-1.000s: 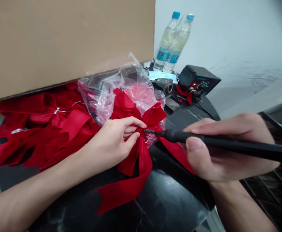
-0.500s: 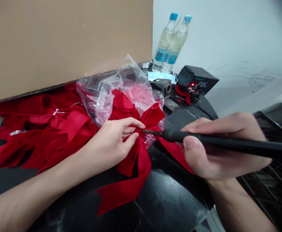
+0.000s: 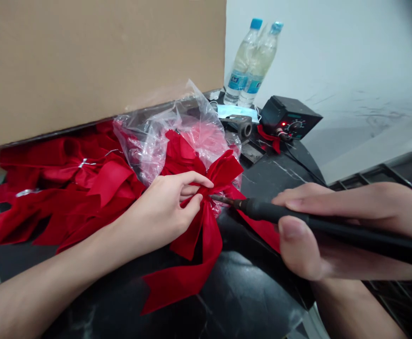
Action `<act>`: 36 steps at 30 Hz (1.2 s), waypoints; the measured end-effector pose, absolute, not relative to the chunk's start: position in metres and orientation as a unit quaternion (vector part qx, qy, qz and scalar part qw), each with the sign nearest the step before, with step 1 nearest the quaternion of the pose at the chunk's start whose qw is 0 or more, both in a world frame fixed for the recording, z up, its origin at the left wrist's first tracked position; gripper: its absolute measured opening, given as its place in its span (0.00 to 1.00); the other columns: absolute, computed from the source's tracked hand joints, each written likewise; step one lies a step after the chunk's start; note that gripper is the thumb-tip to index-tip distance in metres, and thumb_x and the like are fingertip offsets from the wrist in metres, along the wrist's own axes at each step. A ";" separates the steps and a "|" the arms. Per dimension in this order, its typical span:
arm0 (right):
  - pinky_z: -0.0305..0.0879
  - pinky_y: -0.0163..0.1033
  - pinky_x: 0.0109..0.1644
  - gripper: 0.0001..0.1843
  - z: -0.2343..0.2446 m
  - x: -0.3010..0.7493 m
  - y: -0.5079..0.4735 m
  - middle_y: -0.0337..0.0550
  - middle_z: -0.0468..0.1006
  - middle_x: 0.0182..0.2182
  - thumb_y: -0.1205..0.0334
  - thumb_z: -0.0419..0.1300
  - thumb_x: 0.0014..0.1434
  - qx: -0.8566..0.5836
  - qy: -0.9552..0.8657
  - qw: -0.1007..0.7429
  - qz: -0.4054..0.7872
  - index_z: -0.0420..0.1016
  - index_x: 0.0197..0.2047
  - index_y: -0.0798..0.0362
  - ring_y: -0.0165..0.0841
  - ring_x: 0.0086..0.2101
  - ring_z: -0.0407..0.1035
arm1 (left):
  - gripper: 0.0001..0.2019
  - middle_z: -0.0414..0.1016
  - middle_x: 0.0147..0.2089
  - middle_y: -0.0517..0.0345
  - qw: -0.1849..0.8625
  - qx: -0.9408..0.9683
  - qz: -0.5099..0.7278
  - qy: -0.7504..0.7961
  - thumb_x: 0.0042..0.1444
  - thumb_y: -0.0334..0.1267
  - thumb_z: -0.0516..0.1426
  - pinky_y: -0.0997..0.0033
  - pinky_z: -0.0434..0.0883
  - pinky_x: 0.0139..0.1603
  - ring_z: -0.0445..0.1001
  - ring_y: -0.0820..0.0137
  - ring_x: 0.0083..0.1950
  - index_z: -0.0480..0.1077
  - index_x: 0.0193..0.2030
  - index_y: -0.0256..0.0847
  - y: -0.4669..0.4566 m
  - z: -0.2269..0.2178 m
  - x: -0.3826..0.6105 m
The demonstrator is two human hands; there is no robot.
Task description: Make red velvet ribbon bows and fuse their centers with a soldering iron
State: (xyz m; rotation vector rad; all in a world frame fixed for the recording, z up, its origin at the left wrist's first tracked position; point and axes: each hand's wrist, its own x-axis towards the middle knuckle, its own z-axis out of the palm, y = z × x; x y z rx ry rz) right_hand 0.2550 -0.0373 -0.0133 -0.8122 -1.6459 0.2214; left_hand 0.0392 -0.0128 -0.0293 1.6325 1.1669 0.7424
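Now lower and farther right than a half-second earlier, the right hand [image 3: 365, 205] grips a soldering iron [image 3: 262, 210], its tip near the center of a red bow [image 3: 212, 233] that the left hand [image 3: 167, 202] still pinches over a black table [image 3: 255, 296].

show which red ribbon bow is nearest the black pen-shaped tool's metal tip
The red ribbon bow held by the left hand, its centre at the metal tip; other bows lie heaped to its left.

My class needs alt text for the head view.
The left hand holds a red ribbon bow near its centre, where the right hand points a soldering iron. Behind are two bottles and a soldering station.
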 end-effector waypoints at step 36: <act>0.55 0.35 0.15 0.06 -0.019 0.251 -0.045 0.37 0.74 0.20 0.58 0.68 0.51 -0.452 -0.704 0.541 0.083 0.75 0.30 0.48 0.30 0.17 0.66 | 0.11 0.85 0.49 0.54 0.477 0.673 0.308 0.475 0.63 0.36 0.59 0.65 0.80 0.56 0.84 0.61 0.53 0.76 0.52 0.42 -0.013 -0.029 0.041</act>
